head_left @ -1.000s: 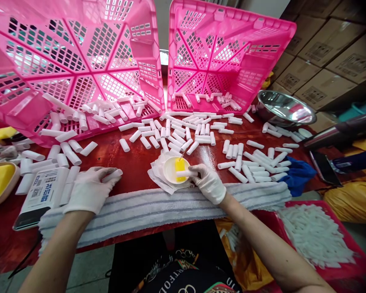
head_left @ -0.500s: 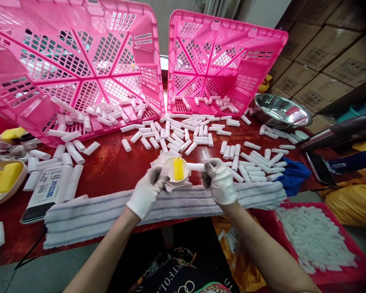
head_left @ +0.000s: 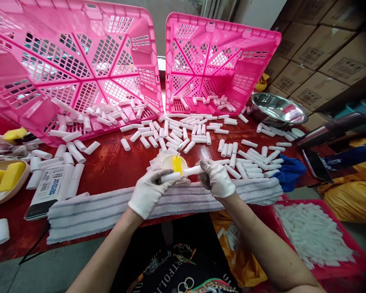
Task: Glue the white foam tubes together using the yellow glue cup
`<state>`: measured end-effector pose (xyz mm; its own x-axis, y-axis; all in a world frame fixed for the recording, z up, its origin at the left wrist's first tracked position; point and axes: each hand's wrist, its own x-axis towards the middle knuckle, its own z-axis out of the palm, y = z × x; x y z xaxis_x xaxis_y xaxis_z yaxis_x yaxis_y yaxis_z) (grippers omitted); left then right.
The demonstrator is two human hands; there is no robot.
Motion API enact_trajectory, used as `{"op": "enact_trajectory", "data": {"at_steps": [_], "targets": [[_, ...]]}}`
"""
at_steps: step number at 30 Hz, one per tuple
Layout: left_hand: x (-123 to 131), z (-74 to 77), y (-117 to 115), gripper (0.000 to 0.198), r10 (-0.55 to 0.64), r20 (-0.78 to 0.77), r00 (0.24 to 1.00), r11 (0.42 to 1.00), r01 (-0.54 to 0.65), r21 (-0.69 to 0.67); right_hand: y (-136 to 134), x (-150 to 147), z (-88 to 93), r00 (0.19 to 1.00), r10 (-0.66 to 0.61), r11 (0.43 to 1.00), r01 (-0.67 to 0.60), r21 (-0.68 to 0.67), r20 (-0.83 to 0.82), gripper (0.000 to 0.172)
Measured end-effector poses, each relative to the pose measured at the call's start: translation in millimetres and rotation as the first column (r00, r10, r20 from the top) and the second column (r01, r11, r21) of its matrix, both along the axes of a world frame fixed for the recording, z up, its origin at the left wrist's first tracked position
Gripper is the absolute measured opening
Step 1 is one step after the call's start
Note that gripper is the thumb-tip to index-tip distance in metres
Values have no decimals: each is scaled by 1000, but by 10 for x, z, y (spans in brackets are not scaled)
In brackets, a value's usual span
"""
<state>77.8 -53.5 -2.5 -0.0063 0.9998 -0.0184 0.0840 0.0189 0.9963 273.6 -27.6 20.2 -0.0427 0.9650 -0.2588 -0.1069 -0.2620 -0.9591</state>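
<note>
Pinching a short white plastic tube [head_left: 171, 177] between thumb and fingertips, the left hand [head_left: 148, 192], in a thin white glove, holds it lying level. The right hand [head_left: 218, 179], gloved alike, is closed round a second white plastic tube [head_left: 194, 170]. These two smooth cylinders meet end to end between the two sets of fingers, just above the near edge of the table. Just beyond the fingertips sits one small round white dish [head_left: 168, 162] holding a yellow block [head_left: 177, 165], with a thin stick [head_left: 179, 153] leaning out of it. Under the wrists lies one long, ribbed, white-and-grey terry towel [head_left: 94, 211]. Farther out from the fingers, loose white tubes [head_left: 177, 134] lie scattered over the glossy red tabletop [head_left: 116, 162], too many to count. Behind them, two pink lattice plastic baskets, one [head_left: 79, 61] on the left and one [head_left: 219, 57] on the right, are tipped on their sides. Right of the right fingers are one crumpled blue cloth [head_left: 289, 171] and one round steel bowl [head_left: 277, 106]. Nearer the body than that hand is one red tray [head_left: 350, 266] heaped with white pieces. Left of the left fingers lie a flat white printed pack [head_left: 49, 189] and a yellow sponge [head_left: 10, 175] in a beige dish.
</note>
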Motion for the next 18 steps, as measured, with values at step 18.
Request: {"op": "enact_trajectory", "data": {"at_steps": [18], "targets": [[14, -21, -68, 35, -90, -203, 975, 995, 95, 14, -58, -56, -100, 994, -74, 982, 57, 178, 86, 37]]}}
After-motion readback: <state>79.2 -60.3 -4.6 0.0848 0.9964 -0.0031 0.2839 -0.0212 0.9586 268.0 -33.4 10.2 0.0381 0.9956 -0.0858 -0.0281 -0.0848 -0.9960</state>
